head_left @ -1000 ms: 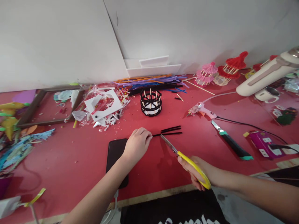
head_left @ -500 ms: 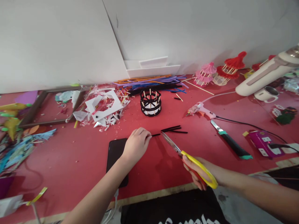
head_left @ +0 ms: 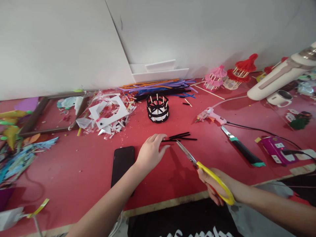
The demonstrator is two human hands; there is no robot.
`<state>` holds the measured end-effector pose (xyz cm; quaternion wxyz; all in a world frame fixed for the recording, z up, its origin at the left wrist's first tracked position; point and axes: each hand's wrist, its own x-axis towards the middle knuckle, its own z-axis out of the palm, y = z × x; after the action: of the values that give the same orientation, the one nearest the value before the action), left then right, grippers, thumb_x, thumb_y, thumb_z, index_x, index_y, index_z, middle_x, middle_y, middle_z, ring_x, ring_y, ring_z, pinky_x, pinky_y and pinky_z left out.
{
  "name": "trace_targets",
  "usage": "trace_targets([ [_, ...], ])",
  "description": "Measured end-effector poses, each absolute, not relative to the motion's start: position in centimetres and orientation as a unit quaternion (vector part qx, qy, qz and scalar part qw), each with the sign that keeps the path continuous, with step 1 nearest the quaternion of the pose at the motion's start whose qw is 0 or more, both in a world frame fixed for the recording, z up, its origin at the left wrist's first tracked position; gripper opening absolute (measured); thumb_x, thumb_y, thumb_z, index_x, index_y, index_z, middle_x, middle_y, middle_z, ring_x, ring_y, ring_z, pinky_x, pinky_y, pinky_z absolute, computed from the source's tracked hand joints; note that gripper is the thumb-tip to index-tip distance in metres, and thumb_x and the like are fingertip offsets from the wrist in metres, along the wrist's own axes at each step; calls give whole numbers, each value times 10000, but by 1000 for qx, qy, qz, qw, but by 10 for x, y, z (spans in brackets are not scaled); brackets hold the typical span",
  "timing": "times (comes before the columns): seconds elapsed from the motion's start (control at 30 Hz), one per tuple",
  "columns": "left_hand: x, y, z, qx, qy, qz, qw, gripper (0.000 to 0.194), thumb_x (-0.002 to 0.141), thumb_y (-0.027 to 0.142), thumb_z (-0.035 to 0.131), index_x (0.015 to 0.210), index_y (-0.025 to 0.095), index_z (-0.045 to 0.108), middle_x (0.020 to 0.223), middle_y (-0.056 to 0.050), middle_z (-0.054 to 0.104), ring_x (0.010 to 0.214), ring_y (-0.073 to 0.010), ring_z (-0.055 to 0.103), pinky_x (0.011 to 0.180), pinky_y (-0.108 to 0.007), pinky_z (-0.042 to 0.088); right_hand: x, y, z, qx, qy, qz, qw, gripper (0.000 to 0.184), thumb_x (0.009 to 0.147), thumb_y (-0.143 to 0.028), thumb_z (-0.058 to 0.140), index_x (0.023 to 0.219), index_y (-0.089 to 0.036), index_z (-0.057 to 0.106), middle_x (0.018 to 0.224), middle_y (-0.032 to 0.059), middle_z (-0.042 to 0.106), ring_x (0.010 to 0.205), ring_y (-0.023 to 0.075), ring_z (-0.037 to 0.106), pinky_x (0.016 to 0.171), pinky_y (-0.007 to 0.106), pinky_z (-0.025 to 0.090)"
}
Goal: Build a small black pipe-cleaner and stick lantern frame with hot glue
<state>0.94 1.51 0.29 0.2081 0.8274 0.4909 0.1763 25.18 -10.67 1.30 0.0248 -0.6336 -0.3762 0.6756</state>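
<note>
Right hand grips scissors, partly hiding them. Left hand: thumb and fingers parted about a black strip — from here, its left end is obscured.

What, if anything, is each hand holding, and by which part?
The right hand holds the scissors by the yellow handle. The left hand is open, with the black strip between parted thumb and forefinger; no grip shows.
</note>
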Motion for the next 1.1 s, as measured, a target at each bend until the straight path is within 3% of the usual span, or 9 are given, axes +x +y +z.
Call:
trace_targets([
  [0.3,-1,14,3,814,475,219,251,211,984,233,533,1042,213,734,970,-43,771,903,-183,725,822,-287,572,275,-105,11,-674,-395,623,35,833,725,-975,233,802,-206,545,286,-46,376,273,114,397,353,211,330],
  [0.6,9,23,-6,789,518,219,249,122,908,247,653,913,222,773,884,-28,778,783,-180,723,747,-288,579,277,-103,10,-687,-337,637,91,720,719,-954,312,633,-243,384,306,-41,378,266,98,390,324,202,289],
  [0.83,14,28,-5,809,504,198,229,185,924,169,593,937,220,770,927,-52,770,872,-215,714,817,-341,572,279,-106,9,-659,-322,671,109,718,731,-941,355,629,-231,387,326,-78,319,271,80,395,308,174,286],
  [0.97,15,27,-6,813,500,200,221,221,927,137,559,961,216,762,938,-55,761,877,-209,707,830,-339,569,276,-106,10,-634,-332,695,63,715,784,-910,330,624,-219,423,318,-61,338,268,79,402,304,166,304],
  [1.1,15,27,-7,806,505,212,224,200,936,153,560,952,204,752,940,-55,762,871,-207,712,801,-326,574,267,-104,13,-627,-317,710,56,729,735,-945,351,642,-225,421,321,-77,313,267,84,402,285,163,299],
])
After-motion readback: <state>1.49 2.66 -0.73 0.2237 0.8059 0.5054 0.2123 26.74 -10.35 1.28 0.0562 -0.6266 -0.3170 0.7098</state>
